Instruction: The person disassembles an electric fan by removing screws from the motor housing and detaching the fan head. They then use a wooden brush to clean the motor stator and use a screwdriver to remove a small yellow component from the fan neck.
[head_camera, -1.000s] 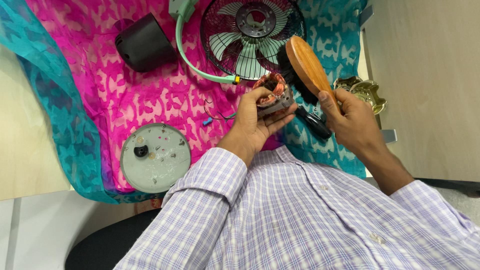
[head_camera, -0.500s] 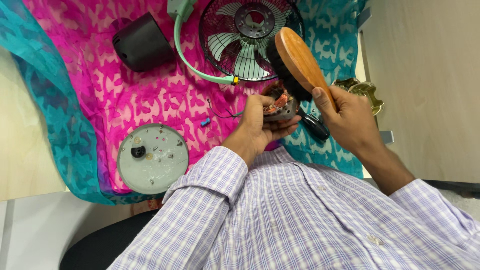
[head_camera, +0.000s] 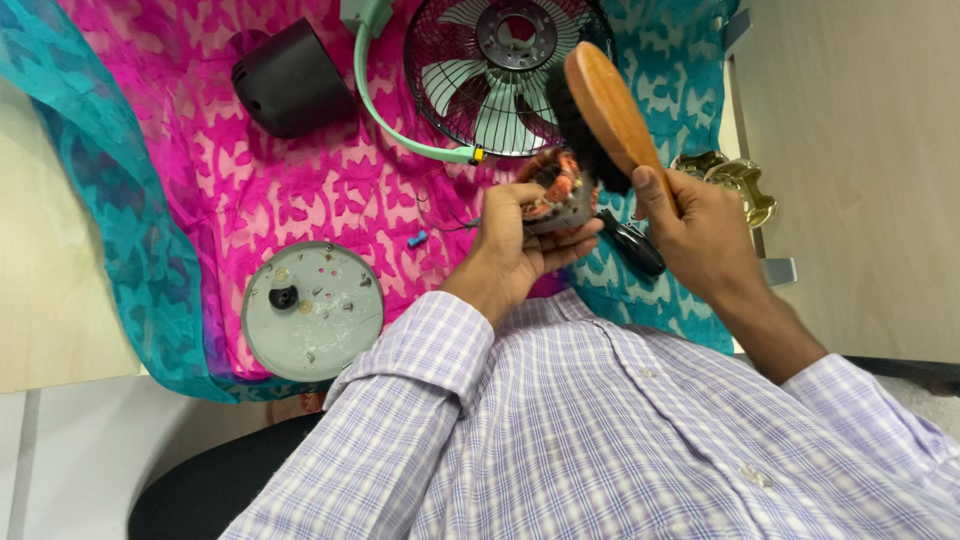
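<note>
**Brush held against a fan motor above the patterned cloth**

The left hand is clamped on a small fan motor, a round part with copper-orange windings and a grey metal body; its fingers wrap under and around the part, the thumb across the near side. The motor is held up off the surface, above the border where the pink part of the cloth meets its teal part, near the surface's right edge.

The right hand is closed around the handle of a wooden brush, an oval brown back with black bristles. The bristles face left and touch the top of the motor. The brush tilts up and away from the hand, its head overlapping the round fan grille, which lies on the cloth toward the far edge. A pale green curved stand runs along the grille's left side.

A black domed cover rests on the pink cloth toward the far left. A round grey base plate with a small black knob lies near the near edge, left of the left forearm. A tiny blue piece sits on the cloth between the plate and the left hand. A black tool handle lies on the teal cloth just below the motor, between the two hands. A brass-coloured part sits at the right edge, behind the right hand.
</note>
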